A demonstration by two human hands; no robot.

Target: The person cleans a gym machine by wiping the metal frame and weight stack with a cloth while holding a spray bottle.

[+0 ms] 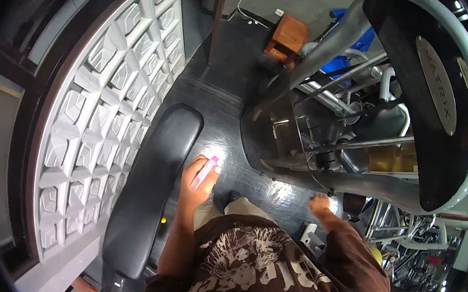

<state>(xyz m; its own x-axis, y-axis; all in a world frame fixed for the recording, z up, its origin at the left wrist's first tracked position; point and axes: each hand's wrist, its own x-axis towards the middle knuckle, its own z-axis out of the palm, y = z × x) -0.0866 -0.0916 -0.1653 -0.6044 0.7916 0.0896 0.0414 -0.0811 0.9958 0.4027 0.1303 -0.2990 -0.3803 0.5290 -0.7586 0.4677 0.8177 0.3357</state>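
My left hand [198, 177] is raised over the floor beside a black padded bench. Its fingers are wrapped round a slim, clear pinkish tube with a pink cap [204, 172], which is tilted with the cap end up and away from me. Whether the tube is a small bottle or something else, I cannot make out. My right hand [323, 204] hangs out to the right, near the lower frame of a large grey exercise machine. Its fingers look curled in, and nothing shows in them.
The black bench [154, 189] runs along my left, next to a white patterned wall panel [102, 105]. A Matrix machine [419, 96] stands close on the right. A wooden stool [288, 37] is by the far wall. Another person's limb [85, 288] shows at the bottom left.
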